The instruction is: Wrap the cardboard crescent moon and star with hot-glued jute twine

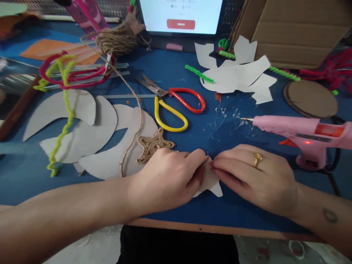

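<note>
A white star-shaped cutout (211,180) lies near the table's front edge between my hands. My left hand (169,176) is closed over its left side, the fingertips hidden under the knuckles. A bit of brown twine shows at the star's upper tip, beside my left fingers. My right hand (254,178), with a gold ring, has its fingers pressed together at the star's upper right edge. Just beyond my left hand lies a star covered in coiled twine (154,145). Jute twine (139,113) runs from a bundle (117,40) down behind my left forearm.
Scissors (165,97) with red and yellow handles lie open ahead. A pink glue gun (305,132), its light lit, rests at right near cardboard discs (310,98). Grey crescent cutouts (96,137) overlap at left. White cutouts (233,75) and a screen (180,11) are farther back.
</note>
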Action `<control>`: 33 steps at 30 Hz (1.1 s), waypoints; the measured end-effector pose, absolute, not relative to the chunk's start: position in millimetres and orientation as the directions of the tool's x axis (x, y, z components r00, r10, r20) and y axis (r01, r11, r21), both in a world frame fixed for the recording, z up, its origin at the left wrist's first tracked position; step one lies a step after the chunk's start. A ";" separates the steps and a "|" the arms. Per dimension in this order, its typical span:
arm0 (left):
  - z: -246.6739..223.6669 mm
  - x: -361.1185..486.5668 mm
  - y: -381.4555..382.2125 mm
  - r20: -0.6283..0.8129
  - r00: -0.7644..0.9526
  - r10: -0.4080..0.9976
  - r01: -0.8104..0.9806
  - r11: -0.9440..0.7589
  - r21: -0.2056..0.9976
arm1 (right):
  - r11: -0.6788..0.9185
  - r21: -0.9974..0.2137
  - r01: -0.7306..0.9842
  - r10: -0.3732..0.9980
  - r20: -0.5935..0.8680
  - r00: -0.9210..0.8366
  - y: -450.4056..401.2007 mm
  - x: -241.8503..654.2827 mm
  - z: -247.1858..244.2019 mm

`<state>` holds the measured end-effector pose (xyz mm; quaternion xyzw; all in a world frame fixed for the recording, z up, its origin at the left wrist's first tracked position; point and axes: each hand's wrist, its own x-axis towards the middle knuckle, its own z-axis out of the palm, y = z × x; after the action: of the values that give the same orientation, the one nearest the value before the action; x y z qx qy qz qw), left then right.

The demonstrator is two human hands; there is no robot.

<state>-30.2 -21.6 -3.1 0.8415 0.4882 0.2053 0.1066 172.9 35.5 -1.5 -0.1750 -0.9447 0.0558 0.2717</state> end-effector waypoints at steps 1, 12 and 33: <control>-3.4 -30.2 -21.9 0.246 0.441 0.863 0.775 -0.504 0.381 | 0.942 -0.183 0.281 0.335 0.494 -0.802 34.0 174.0 -1.3; -5.6 -30.7 -21.4 0.245 0.432 0.868 0.780 -0.496 0.382 | 0.976 -0.096 0.196 0.217 0.532 -0.819 27.2 173.2 0.8; -3.4 -34.4 -24.6 0.222 0.448 0.866 0.725 -0.497 0.477 | 0.964 -0.149 0.219 0.264 0.493 -0.829 27.4 171.5 -0.2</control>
<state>-34.4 -24.6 -3.4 0.8359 0.4759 0.2229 0.1581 171.5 27.4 -0.2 -0.1264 -0.9553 0.0432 0.2639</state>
